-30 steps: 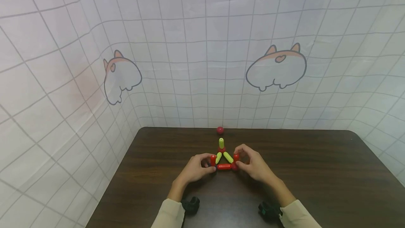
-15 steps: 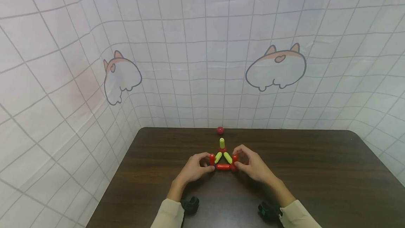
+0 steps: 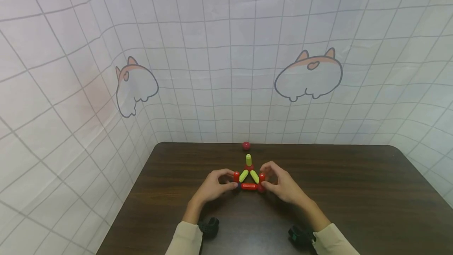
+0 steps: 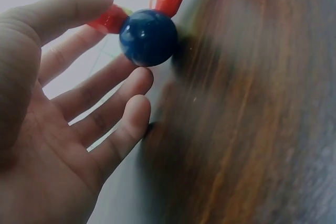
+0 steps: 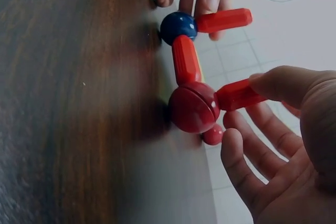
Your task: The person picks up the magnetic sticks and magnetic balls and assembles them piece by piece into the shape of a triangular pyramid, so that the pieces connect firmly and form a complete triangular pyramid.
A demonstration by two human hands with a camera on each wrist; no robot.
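Note:
A small ball-and-rod toy frame stands on the table. Its base is a triangle of a lying red rod [image 3: 249, 186] and two yellow-green rods [image 3: 243, 176]. A blue ball [image 4: 149, 37] forms the left corner and a red ball [image 5: 193, 107] the right. Another yellow-green rod [image 3: 249, 159] stands at the far corner. My left hand [image 3: 213, 186] is beside the left upright red rod [image 5: 224, 20], thumb and fingers loosely spread around it; contact is unclear. My right hand [image 3: 283, 184] pinches the right upright red rod [image 5: 241, 95] between thumb and fingers.
A loose red ball [image 3: 246, 145] lies by the far edge of the dark wooden table [image 3: 336, 192]. Behind it hangs a white gridded curtain [image 3: 226, 70] with cartoon animals. Black wrist cameras [image 3: 209, 228] sit under both wrists.
The frame has shifted slightly left. My left hand has loosened and drawn a little to the left, its wrist moving with it. The right hand still pinches its rod.

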